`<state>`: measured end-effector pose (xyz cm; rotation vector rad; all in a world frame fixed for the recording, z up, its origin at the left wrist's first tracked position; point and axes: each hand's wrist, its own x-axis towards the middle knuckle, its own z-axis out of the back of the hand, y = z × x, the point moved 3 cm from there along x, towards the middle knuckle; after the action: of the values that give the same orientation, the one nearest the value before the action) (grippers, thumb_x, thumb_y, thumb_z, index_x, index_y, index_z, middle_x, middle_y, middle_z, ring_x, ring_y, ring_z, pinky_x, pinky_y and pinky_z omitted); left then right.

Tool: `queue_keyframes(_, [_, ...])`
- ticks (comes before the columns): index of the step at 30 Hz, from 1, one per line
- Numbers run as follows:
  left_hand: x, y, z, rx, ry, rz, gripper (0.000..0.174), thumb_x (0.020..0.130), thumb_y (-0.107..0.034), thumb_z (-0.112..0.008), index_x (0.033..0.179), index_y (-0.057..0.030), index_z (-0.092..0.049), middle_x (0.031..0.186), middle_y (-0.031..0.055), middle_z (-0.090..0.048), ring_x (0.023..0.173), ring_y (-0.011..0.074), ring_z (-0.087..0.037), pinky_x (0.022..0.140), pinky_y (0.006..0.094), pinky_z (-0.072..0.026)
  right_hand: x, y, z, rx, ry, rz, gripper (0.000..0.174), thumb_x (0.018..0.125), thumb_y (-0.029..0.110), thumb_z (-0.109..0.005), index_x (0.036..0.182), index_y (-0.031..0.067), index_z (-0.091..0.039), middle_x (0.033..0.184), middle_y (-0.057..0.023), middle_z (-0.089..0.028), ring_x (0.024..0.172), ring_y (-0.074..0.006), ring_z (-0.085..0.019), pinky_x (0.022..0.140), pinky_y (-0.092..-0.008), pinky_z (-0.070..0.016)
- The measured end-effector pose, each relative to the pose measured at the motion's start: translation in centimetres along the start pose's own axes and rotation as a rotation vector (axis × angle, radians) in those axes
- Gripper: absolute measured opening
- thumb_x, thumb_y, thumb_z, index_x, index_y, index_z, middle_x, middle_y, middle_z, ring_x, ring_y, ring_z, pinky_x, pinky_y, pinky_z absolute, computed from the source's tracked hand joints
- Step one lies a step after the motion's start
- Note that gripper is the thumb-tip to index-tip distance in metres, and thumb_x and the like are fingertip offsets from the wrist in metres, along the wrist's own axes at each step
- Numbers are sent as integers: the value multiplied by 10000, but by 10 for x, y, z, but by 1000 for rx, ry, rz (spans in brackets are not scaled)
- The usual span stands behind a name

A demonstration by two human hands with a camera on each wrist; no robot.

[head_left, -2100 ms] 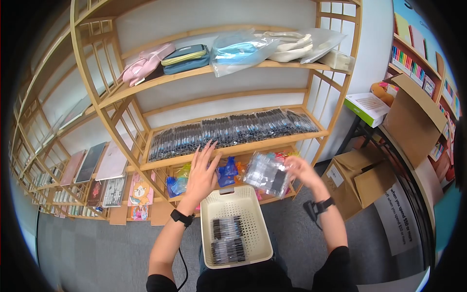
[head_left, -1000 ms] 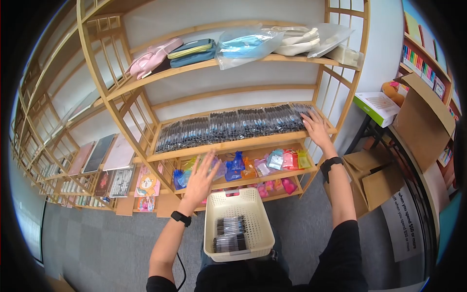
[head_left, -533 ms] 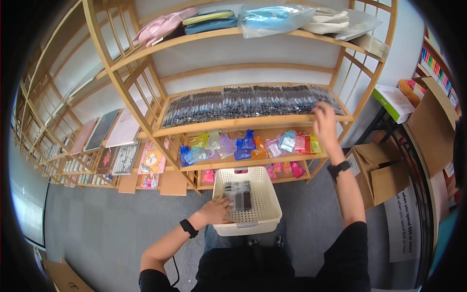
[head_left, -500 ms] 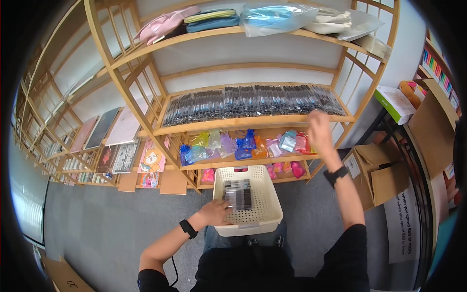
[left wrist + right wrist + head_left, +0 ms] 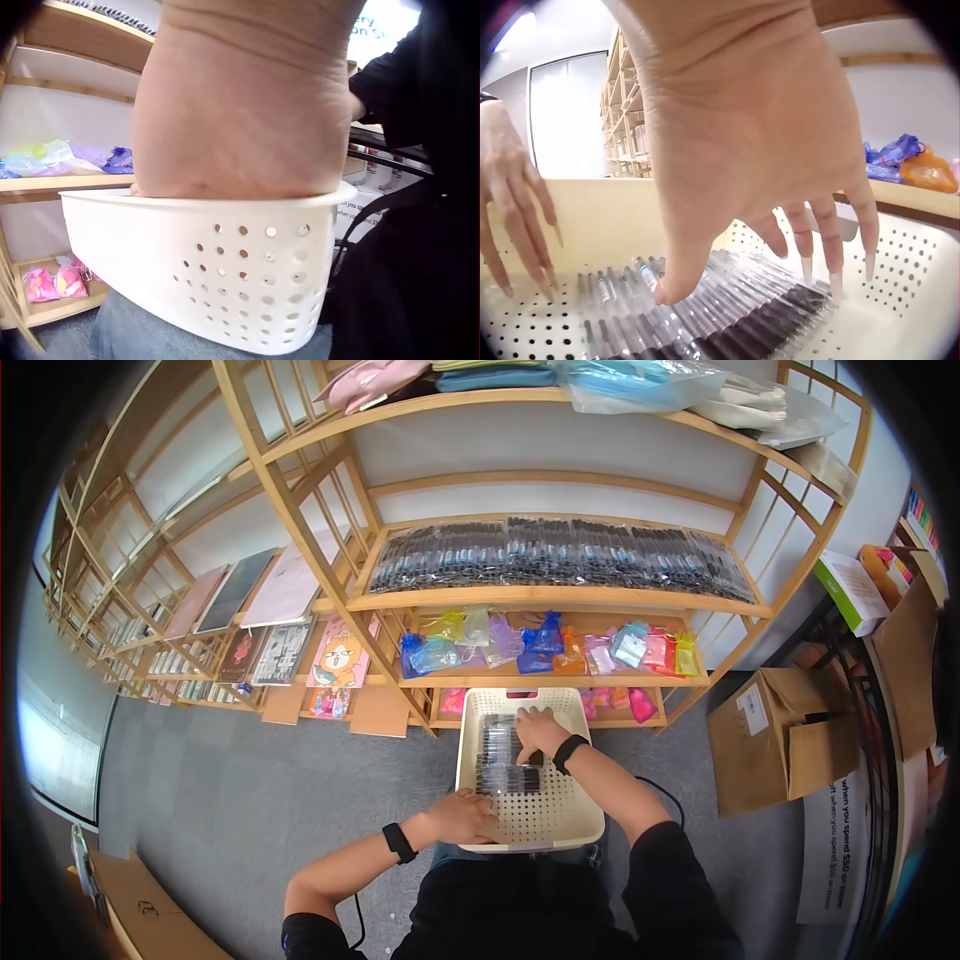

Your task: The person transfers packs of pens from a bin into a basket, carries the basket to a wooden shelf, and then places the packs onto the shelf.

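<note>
Inside the cream perforated basket (image 5: 572, 795) lie clear packs of black-capped pens (image 5: 497, 765). My right hand (image 5: 540, 734) reaches over them. In the right wrist view, the thumb of that hand (image 5: 754, 142) touches the pens (image 5: 705, 315), with the fingers extended and spread at the cap side. My left hand (image 5: 463, 817) lies over the basket's near left side; its fingers (image 5: 517, 217) point down inside, fairly straight. The left wrist view has this hand (image 5: 240, 112) above the basket rim (image 5: 225, 204), its fingers hidden.
A wooden shelf (image 5: 560, 596) holds a long row of packed pens (image 5: 560, 555). Colourful small pouches (image 5: 540, 643) lie one level lower. Cardboard boxes (image 5: 752, 745) stand at the right, and another carton (image 5: 155, 910) at the lower left. Notebooks (image 5: 290, 590) lie on the left shelves.
My right hand has left the shelf front and come down into the basket. Earlier, my left hand moved from near the shelf onto the basket's side. The head view has shifted.
</note>
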<state>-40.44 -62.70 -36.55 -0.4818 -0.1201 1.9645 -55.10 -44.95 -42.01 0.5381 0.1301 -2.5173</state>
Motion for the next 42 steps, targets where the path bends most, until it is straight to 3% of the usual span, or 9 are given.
queue_keyframes(9, [-32, -11, 8, 86, 38, -56, 467, 829, -448, -589, 1158, -118, -612, 1134, 130, -556, 1071, 310, -540, 934, 442, -417, 21, 21, -34, -2, 272, -40, 925, 416, 663, -818, 1144, 114, -657, 1184, -87, -593, 1056, -298, -592, 788, -486, -486])
queue_keyframes(13, [-10, -1, 47, 87, 247, -30, 461, 788, -377, -640, 1142, -83, -607, 1046, 133, -607, 1022, 289, -580, 879, 425, -461, 18, 18, -35, 92, 237, 124, 653, 519, 487, -817, 1027, 100, -684, 1009, -113, -650, 934, -303, -637, 759, -429, -508])
queue_keyframes(17, [20, 37, 102, 102, -205, 158, 465, 707, -296, -709, 1043, 6, -597, 1000, 143, -614, 972, 305, -596, 815, 404, -495, 4, 19, -11, 245, 175, 241, 402, 590, 323, -789, 895, 83, -682, 862, -119, -668, 820, -295, -653, 704, -397, -508])
queue_keyframes(21, [47, 76, 96, 153, -227, 224, 400, 751, -285, -674, 998, 20, -598, 971, 176, -624, 903, 343, -610, 814, 405, -494, -36, 24, 42, 501, 25, 455, 221, 630, 128, -679, 698, 10, -505, 666, -103, -553, 592, -281, -536, 571, -424, -414])
queue_keyframes(24, [62, 71, 90, -137, 91, 131, 303, 787, -260, -643, 916, 13, -617, 852, 219, -636, 813, 367, -625, 762, 439, -496, -69, 7, 82, 602, -195, 570, 236, 649, 95, -642, 678, 13, -422, 624, -88, -473, 580, -273, -478, 556, -404, -376])
queue_keyframes(30, [75, 71, 134, -403, -605, 11, 264, 865, -212, -573, 1011, 2, -619, 793, 264, -608, 734, 384, -619, 687, 431, -478, -119, -79, 98, 1123, -579, 222, 377, 847, 218, -695, 1120, 48, -499, 927, -62, -606, 906, -135, -574, 773, -289, -483])
queue_keyframes(32, [79, 59, 164, -589, -507, 185, 244, 894, -190, -553, 991, 28, -606, 725, 221, -605, 663, 286, -618, 641, 378, -472, -136, -91, 100, 1165, -608, 221, 315, 907, 161, -615, 1132, 0, -463, 957, -86, -608, 914, -160, -604, 772, -289, -506])
queue_keyframes(35, [95, 62, 180, -775, -897, 242, 236, 927, -171, -530, 888, 58, -573, 604, 96, -533, 570, 121, -478, 528, 329, -399, -145, -93, 96, 1468, -381, 293, 237, 960, 111, -502, 1161, -6, -454, 955, -99, -620, 834, -167, -654, 664, -276, -553])
queue_keyframes(42, [119, 16, 229, -699, -1100, 108, 175, 907, -143, -526, 923, 29, -556, 601, 140, -523, 496, 220, -452, 497, 347, -369, -181, -114, 130, 1447, -773, 112, 287, 976, 157, -472, 1222, 19, -414, 784, -79, -592, 576, -186, -649, 490, -261, -504])
